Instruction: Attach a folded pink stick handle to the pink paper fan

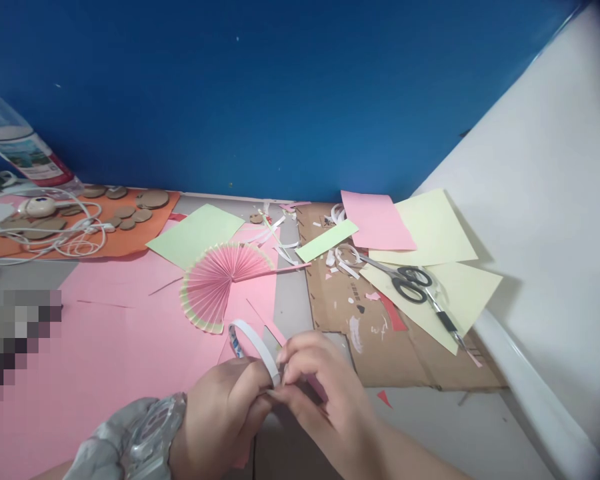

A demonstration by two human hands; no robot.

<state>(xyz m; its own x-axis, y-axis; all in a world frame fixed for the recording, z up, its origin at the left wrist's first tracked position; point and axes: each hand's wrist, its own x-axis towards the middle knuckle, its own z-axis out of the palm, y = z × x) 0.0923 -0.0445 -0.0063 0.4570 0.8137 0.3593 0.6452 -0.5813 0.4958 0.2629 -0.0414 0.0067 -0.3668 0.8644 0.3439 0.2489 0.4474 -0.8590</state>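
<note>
A narrow white roll of double-sided tape (259, 341) stands up between my two hands, its patterned inner side partly showing. My left hand (225, 407) is closed around the roll's lower part, thumb and forefinger pressed together. Against the near edge of the tape, my right hand (327, 383) is closed in a pinch with its fingertips. What exactly lies between those fingertips is hidden. Just beyond the hands is a pleated pink paper fan (210, 283) with a pale green rim, lying spread out. A thin pink paper strip (267, 321) runs toward my right hand.
Pink sheets (115, 353) cover the left. Scissors (409, 283) and a pen (445, 317) lie on pale yellow paper (465, 287) over cardboard (395, 363). Green paper (200, 233), paper scraps, white cables (87, 230) and a bottle (27, 150) stand or lie farther back, before a blue wall.
</note>
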